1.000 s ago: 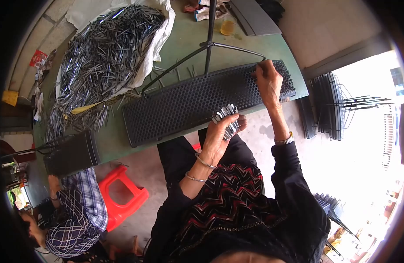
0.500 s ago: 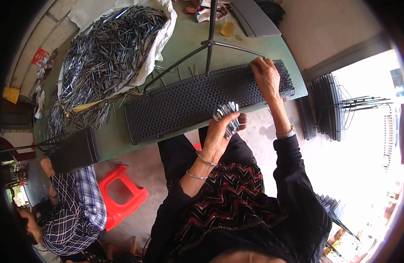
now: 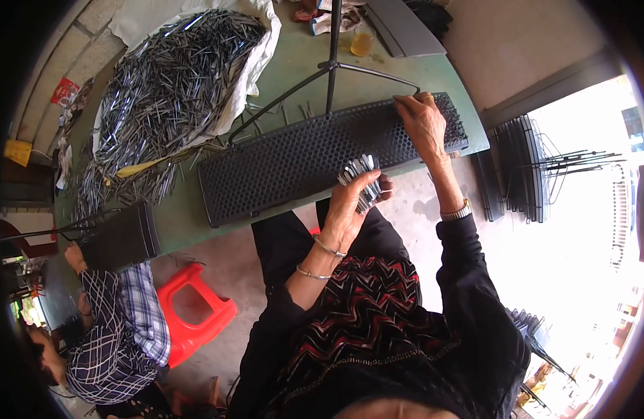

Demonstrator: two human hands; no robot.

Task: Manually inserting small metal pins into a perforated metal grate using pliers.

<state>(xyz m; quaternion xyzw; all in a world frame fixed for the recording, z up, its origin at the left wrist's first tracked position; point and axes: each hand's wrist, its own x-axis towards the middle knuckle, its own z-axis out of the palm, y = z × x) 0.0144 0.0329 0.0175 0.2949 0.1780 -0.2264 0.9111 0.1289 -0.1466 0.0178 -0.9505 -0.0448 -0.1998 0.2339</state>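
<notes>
A long black perforated panel (image 3: 280, 171) lies across the near side of the green table, its surface covered in small round holes. A bundle of thin metal strips (image 3: 361, 170) fans upward out of my left hand (image 3: 350, 206), which is closed around it just off the panel's near edge. My right hand (image 3: 425, 129) rests on the panel towards its right end, fingertips pinched against the holes near the far edge. Whatever those fingertips hold, if anything, is hidden. Dark strips stand densely in the panel's right end (image 3: 450, 120).
A large heap of metal strips (image 3: 182, 77) lies on a white sack at the left. A black stand (image 3: 331, 84) meets the panel's far edge. Beyond are a cup of yellow liquid (image 3: 361, 45) and gloves (image 3: 339, 19). A person (image 3: 112, 335) works beside a red stool (image 3: 193, 307).
My right fingertips have shifted slightly left on the panel. My left hand and its bundle have tilted a little. The panel has moved very slightly.
</notes>
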